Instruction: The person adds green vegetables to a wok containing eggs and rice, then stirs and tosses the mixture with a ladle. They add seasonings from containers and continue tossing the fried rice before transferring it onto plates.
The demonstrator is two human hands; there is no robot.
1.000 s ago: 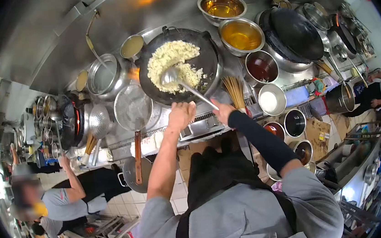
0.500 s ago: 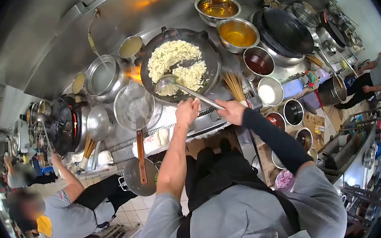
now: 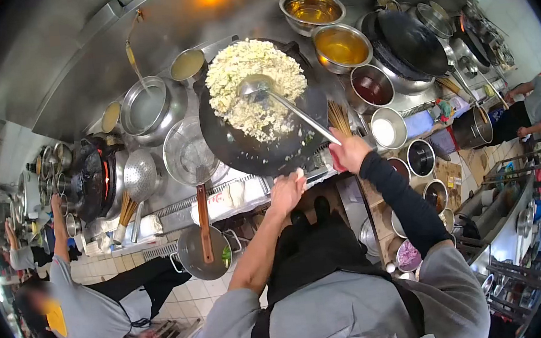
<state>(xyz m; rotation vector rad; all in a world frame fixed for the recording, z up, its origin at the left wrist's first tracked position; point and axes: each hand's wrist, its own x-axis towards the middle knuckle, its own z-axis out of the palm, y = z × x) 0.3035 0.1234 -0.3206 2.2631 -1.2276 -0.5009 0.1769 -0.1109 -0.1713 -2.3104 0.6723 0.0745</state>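
Note:
My right hand (image 3: 351,153) is closed around the long handle of a steel ladle (image 3: 298,114). The ladle's bowl rests in a mound of pale, egg-coloured fried rice (image 3: 240,61) with small green bits. That rice fills the far side of a big black wok (image 3: 236,149), and a few grains cling nearer its front edge. At the wok's near rim, my left hand (image 3: 287,192) has its fingers curled on the edge; a small whitish bit shows at the fingertips, perhaps cloth.
Two bowls of yellow oil (image 3: 341,46) and a pot of dark red sauce (image 3: 372,87) stand right of the wok. To its left lie a wire strainer (image 3: 184,152) and a perforated skimmer (image 3: 139,175). A bamboo brush (image 3: 338,118) stands close by my right hand. A co-worker (image 3: 97,296) is at the left.
The wok has tipped and come toward me, with the rice heaped at its far side. My left hand moved down and right with the rim; the ladle's bowl went farther into the rice.

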